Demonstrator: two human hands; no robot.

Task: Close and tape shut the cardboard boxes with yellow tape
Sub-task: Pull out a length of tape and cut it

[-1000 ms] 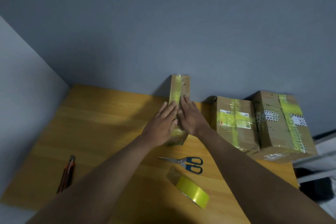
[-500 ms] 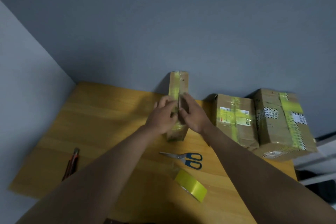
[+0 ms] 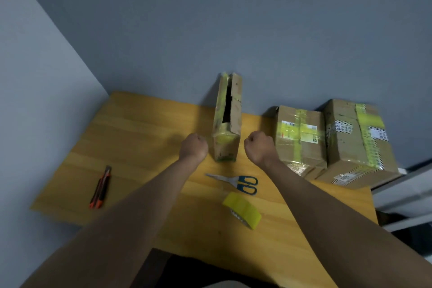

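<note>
On the counter (image 3: 140, 128) the narrow box (image 3: 228, 121) stands at twelve o'clock, its top gaping. Left hand (image 3: 193, 147) at nine o'clock and right hand (image 3: 259, 147) at three are fisted, empty. Tape roll (image 3: 243, 210) lies at six.

The yellow wooden table (image 3: 140, 128) carries a narrow cardboard box (image 3: 226, 145) with open top, two brown taped boxes (image 3: 301, 140) (image 3: 357, 145) beside it, blue-handled scissors (image 3: 236, 182), a yellow tape roll (image 3: 243, 209) and an orange-black cutter knife (image 3: 101, 188).
</note>
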